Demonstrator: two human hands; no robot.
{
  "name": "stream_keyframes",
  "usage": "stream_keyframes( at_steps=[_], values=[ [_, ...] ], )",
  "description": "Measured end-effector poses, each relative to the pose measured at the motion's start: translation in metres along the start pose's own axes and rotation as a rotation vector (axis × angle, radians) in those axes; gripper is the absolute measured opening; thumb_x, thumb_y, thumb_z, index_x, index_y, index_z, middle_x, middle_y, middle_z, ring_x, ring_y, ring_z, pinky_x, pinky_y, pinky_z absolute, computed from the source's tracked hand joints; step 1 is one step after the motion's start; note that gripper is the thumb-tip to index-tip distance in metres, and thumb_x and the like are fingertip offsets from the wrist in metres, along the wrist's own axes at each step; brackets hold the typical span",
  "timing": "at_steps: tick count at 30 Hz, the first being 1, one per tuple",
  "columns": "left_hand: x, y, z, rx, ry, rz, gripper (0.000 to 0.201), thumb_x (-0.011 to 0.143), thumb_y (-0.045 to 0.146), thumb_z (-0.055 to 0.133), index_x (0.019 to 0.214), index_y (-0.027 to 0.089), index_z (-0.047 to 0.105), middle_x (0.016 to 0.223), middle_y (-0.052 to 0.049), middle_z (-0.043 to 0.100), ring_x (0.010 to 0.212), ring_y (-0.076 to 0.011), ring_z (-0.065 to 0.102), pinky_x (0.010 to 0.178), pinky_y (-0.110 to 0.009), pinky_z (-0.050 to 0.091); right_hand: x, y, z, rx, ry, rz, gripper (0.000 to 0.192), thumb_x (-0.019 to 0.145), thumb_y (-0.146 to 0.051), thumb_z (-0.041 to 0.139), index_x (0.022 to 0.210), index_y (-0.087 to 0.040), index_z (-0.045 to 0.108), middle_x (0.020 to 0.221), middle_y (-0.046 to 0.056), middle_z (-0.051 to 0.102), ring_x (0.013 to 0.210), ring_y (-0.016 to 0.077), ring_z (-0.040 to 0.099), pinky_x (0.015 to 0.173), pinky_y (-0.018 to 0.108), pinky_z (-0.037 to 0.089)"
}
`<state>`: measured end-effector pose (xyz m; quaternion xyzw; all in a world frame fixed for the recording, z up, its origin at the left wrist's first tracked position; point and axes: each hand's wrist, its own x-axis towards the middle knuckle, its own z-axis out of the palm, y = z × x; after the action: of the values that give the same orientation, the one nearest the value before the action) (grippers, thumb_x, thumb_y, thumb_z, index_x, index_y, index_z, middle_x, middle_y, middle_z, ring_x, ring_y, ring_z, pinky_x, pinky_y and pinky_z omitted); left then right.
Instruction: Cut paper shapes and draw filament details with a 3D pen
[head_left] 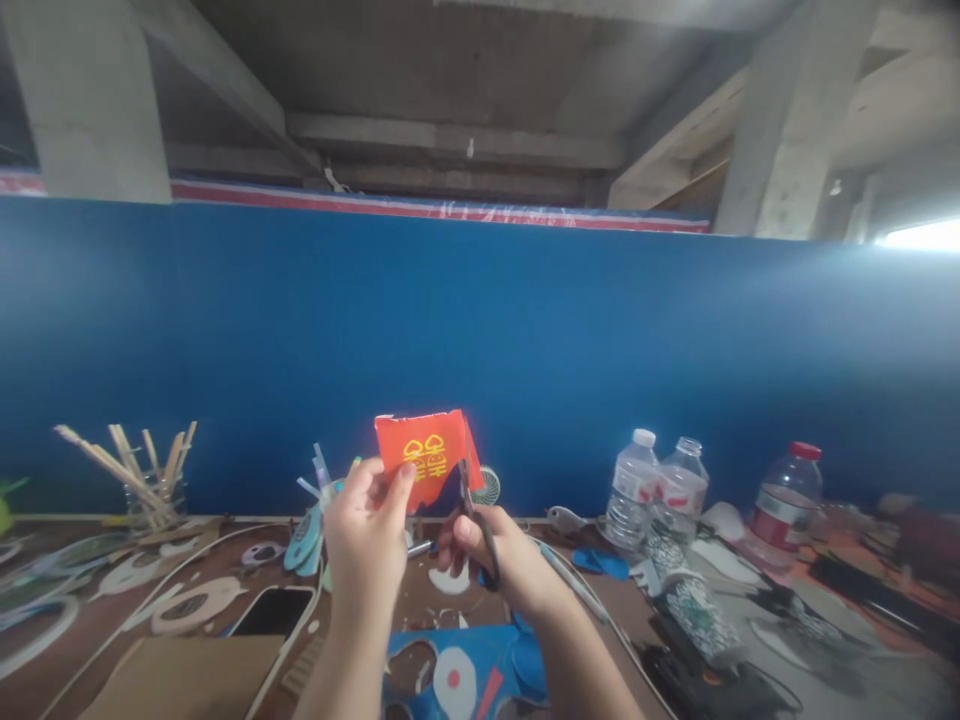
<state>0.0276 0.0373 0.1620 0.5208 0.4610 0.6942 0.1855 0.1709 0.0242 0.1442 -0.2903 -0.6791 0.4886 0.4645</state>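
Observation:
My left hand [375, 510] pinches the lower left part of a red paper piece [394, 435] with yellow characters printed on it. The paper is held up in front of the blue panel. In my right hand [499, 550] is a pair of scissors [491, 560] with dark handles. Its blades point upward and lie across the right side of the paper, where a narrow strip slants away from the main piece. Below both hands lies a blue sheet [420, 645] with cut-out holes, a white oval shape [455, 680] with a red dot on it.
Wooden sticks stand in a clear jar [157, 500] at the left. A phone [274, 610] and cardboard [187, 675] lie nearer. Plastic bottles [631, 485] and a red-capped bottle [784, 500] stand to the right. A white cable [142, 605] crosses the table. The blue panel [315, 320] rises behind.

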Motion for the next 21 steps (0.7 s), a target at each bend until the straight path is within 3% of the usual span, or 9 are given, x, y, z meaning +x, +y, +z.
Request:
stream_keyframes(
  at_steps=[9, 16, 21],
  values=[
    [-0.006, 0.016, 0.007, 0.071, -0.004, 0.021, 0.024, 0.073, 0.041, 0.060, 0.075, 0.017, 0.059, 0.064, -0.001, 0.062, 0.057, -0.0125, 0.053, 0.052, -0.021, 0.042, 0.004, 0.008, 0.006, 0.020, 0.137, -0.003, 0.044, 0.073, -0.056, 0.057, 0.079, -0.013, 0.060, 0.066, 0.002, 0.056, 0.063, 0.0144, 0.050, 0.061, 0.025, 0.039],
    [-0.009, 0.020, 0.008, -0.002, -0.134, -0.019, 0.019, 0.075, 0.037, 0.059, 0.077, 0.018, 0.059, 0.071, -0.001, 0.066, 0.061, -0.0134, 0.060, 0.055, -0.021, 0.046, 0.008, 0.009, 0.014, 0.081, 0.220, -0.099, 0.041, 0.079, -0.052, 0.052, 0.087, -0.012, 0.058, 0.076, 0.004, 0.057, 0.070, 0.0149, 0.051, 0.066, 0.025, 0.037],
    [-0.011, 0.023, 0.009, -0.004, -0.102, -0.042, 0.018, 0.075, 0.035, 0.059, 0.077, 0.018, 0.059, 0.064, 0.000, 0.063, 0.058, -0.0129, 0.058, 0.054, -0.021, 0.045, 0.010, 0.014, 0.014, 0.095, 0.252, -0.101, 0.044, 0.079, -0.054, 0.051, 0.081, -0.011, 0.061, 0.072, 0.004, 0.054, 0.069, 0.0158, 0.051, 0.067, 0.027, 0.038]
  ],
)
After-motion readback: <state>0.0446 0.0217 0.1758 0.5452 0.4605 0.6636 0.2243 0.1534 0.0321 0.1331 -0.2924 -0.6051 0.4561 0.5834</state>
